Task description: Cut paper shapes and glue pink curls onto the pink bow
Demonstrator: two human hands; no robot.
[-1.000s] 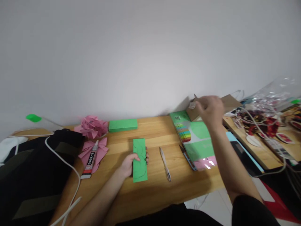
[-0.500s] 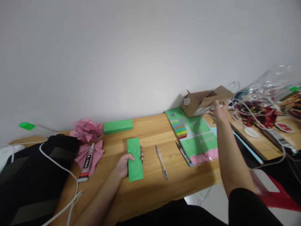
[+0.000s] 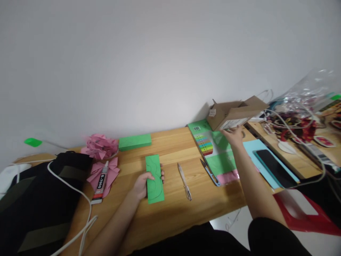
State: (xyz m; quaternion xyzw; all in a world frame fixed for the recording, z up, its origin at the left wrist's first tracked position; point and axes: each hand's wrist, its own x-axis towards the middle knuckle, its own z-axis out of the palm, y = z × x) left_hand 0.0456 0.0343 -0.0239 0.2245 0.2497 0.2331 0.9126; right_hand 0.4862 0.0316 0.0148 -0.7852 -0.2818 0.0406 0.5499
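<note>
My left hand [image 3: 142,185] grips a green paper strip [image 3: 155,193], thumb on top and fingers behind; curved outlines are drawn on its face. My right hand [image 3: 234,137] reaches to the front of a brown cardboard box [image 3: 226,115], thumb and fingers apart. Beside those fingers shows the loop handle of scissors [image 3: 243,134], mostly covered by the hand; contact is unclear. Under the right forearm lies a green paper pack [image 3: 222,158] in clear wrap. A pen [image 3: 184,181] and blue thread snips [image 3: 210,172] rest between my hands.
Pink paper petals [image 3: 99,146], a B-7000 glue tube [image 3: 100,183] and a folded green paper block [image 3: 135,142] are at left. A black bag [image 3: 66,174] and white cable flank them. A phone [image 3: 274,167] lies on blue paper [image 3: 252,146] at right, near clutter.
My right hand has moved left and down from the box's front edge to the scissors. The phone and blue paper show more. My left hand keeps the green strip.
</note>
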